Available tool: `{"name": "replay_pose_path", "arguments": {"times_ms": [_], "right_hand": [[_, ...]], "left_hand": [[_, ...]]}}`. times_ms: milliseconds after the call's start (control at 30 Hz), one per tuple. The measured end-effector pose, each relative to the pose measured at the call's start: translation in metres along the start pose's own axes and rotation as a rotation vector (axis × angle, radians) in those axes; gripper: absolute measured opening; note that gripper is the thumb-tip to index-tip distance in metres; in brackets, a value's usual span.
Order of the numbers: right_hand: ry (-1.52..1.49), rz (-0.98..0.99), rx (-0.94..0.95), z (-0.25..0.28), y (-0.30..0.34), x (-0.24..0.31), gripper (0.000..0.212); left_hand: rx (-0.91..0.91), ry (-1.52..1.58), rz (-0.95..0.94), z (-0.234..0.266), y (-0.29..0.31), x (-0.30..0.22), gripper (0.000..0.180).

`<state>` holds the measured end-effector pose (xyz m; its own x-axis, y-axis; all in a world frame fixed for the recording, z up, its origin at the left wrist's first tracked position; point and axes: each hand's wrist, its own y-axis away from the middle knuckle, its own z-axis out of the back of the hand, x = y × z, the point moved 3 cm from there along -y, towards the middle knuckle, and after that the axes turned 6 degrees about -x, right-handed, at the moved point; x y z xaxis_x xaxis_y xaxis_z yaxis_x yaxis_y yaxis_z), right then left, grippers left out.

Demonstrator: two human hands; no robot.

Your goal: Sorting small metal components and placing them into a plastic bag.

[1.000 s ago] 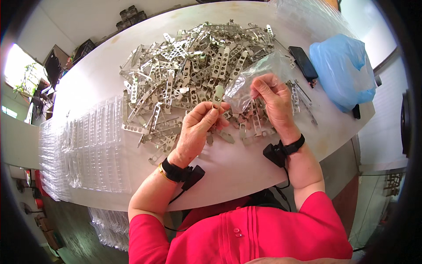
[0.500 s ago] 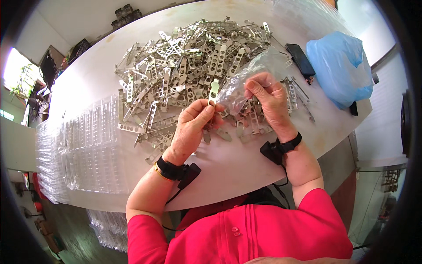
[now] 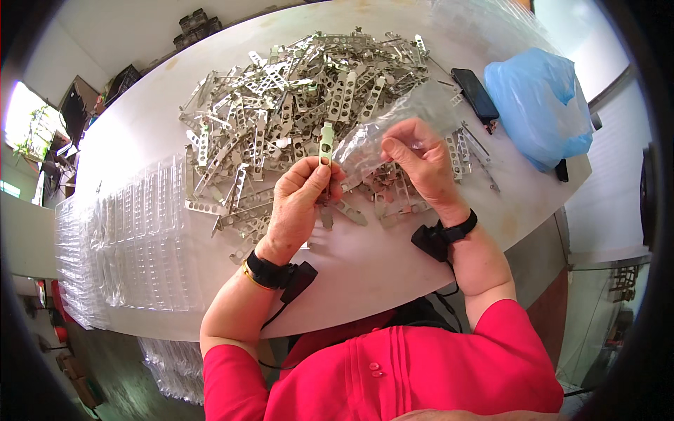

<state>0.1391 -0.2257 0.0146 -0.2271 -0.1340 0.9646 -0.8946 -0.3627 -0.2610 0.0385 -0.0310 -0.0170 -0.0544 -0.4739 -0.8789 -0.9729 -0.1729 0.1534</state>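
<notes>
Left hand (image 3: 298,203) pinches metal strip (image 3: 326,144); right hand (image 3: 420,163) grips clear bag (image 3: 393,126), contents unclear

One blue plastic bag (image 3: 539,105), one black phone (image 3: 475,92), one clear bag (image 3: 393,130) — metal strips (image 3: 295,105) beyond counting

Blue plastic bag (image 3: 539,105), black phone (image 3: 474,90), clear plastic trays (image 3: 133,238) on white table (image 3: 379,259)

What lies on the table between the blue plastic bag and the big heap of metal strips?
In the head view, a black phone lies between the blue plastic bag and the heap of metal strips.
</notes>
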Motion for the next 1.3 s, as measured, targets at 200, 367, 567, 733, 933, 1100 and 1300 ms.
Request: {"name": "replay_pose_path", "arguments": {"times_ms": [200,367,567,733,933,1100,1300], "right_hand": [[-0.081,0.018,-0.030,0.003,-0.003,0.001,0.010],[-0.041,0.046,-0.090,0.001,-0.002,0.002,0.010],[-0.027,0.039,-0.114,0.000,0.000,0.000,0.010],[-0.031,0.044,-0.106,0.001,-0.001,-0.001,0.010],[-0.029,0.031,-0.116,0.002,0.000,-0.001,0.010],[-0.031,0.010,-0.120,0.002,-0.002,0.000,0.010],[-0.033,0.028,-0.120,0.003,-0.003,-0.003,0.010]], "left_hand": [[0.067,-0.058,-0.076,-0.001,-0.001,0.004,0.018],[0.021,-0.005,-0.023,0.001,-0.003,-0.001,0.018],[0.001,0.024,0.003,0.003,-0.002,-0.004,0.019],[-0.020,0.053,0.000,0.003,-0.002,-0.004,0.019],[0.010,0.040,-0.007,0.002,-0.002,-0.003,0.017],[0.052,0.093,-0.020,-0.002,0.000,-0.006,0.015],[0.050,0.054,-0.023,0.002,-0.002,-0.002,0.015]]}}
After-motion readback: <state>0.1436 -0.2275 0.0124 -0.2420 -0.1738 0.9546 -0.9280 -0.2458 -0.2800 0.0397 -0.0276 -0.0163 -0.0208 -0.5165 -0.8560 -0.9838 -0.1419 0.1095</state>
